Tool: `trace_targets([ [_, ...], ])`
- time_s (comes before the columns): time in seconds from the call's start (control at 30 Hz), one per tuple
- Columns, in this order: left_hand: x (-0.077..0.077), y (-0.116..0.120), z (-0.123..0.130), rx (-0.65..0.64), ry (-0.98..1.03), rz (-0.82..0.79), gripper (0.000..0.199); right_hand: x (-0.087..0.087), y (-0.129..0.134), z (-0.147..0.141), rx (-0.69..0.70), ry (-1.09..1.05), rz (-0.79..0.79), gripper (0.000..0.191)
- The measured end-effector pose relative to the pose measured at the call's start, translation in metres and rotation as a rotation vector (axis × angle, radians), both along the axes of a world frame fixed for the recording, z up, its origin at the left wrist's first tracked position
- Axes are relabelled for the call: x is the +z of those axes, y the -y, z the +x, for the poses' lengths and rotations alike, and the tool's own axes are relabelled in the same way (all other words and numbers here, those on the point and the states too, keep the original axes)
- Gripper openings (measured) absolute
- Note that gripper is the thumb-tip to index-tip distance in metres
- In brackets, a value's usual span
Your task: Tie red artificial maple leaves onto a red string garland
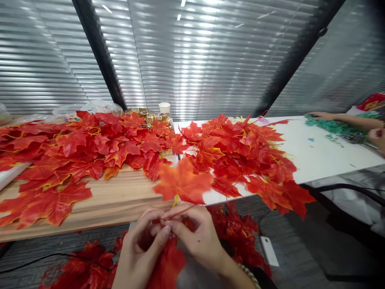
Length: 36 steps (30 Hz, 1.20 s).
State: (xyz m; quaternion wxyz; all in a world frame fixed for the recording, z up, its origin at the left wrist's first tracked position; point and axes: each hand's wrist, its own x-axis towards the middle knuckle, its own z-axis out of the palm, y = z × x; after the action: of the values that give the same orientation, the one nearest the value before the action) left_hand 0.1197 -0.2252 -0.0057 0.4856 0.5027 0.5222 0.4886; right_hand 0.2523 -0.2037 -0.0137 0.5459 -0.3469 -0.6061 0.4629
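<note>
In the head view my left hand [144, 245] and my right hand [195, 230] meet at the lower middle, fingertips pinched together. Between them runs a thin red stem of an artificial maple leaf garland. One red-orange maple leaf [182, 182] stands up above my fingers on a yellow stalk, slightly blurred. Below the fingers hangs another part of the garland, with red leaves [170, 261]. My fingers hide the exact spot where they grip the stem.
Heaps of red maple leaves lie on the wooden table [129, 196] and the white table [313, 160]. More leaves [87, 265] are on the floor beside a white power strip [270, 251]. A paper cup [164, 107] stands behind. At right, another person's hands touch green foliage [337, 126].
</note>
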Motion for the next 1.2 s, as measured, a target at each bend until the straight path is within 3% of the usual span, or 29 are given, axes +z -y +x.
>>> trace_targets([
  [0.17,-0.002,-0.006,-0.004,-0.014,0.013,0.05,0.009,-0.003,0.0,-0.004,-0.054,-0.096,-0.109,0.022],
  [0.33,0.0,-0.01,-0.008,-0.043,-0.029,-0.005,0.016,-0.004,-0.001,-0.001,-0.066,-0.112,-0.121,0.011],
  [0.43,0.002,-0.012,-0.014,-0.065,0.021,-0.068,0.017,-0.005,-0.003,0.005,-0.044,-0.001,-0.113,0.01],
  [0.73,0.014,-0.027,-0.046,0.129,0.231,-0.075,0.026,-0.005,-0.014,0.028,0.121,0.261,-0.099,0.011],
  [1.03,0.017,-0.024,-0.06,0.293,0.428,-0.138,0.025,-0.01,-0.021,0.049,0.09,0.365,0.003,0.01],
  [1.1,0.017,-0.024,-0.06,0.235,0.439,-0.159,0.024,-0.011,-0.019,0.05,0.163,0.392,0.001,0.012],
  [1.2,0.017,-0.026,-0.06,0.09,0.461,-0.142,0.025,-0.011,-0.017,0.047,0.425,0.457,0.039,0.02],
])
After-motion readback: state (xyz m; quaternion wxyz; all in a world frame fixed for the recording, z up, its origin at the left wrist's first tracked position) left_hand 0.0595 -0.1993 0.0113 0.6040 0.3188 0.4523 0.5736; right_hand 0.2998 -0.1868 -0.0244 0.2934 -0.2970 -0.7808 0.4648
